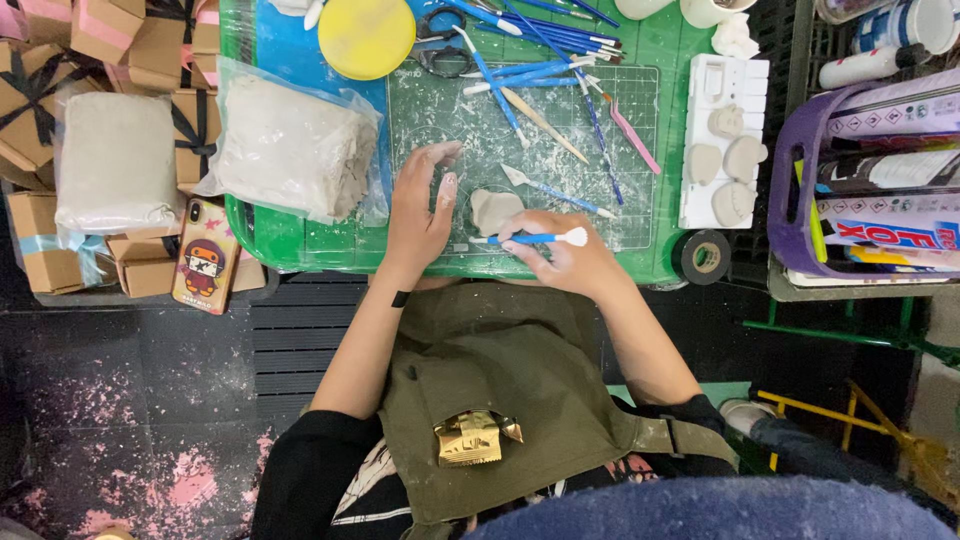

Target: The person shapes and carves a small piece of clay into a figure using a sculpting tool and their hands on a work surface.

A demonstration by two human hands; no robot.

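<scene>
Right hand (565,255) grasping blue modelling tool (535,238) at clay piece (494,208); left hand (420,205) released, flat beside clay on green cutting mat (560,190)

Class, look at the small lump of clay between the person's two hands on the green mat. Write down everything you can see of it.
The clay piece is a small pale grey lump, matt and soft-looking, with a rounded top and flatter base. It lies on the green cutting mat, which is smeared with pale clay marks. The left hand rests beside it, fingers near its edge. The right hand holds a blue-handled modelling tool whose tip meets the piece's lower side.
</scene>
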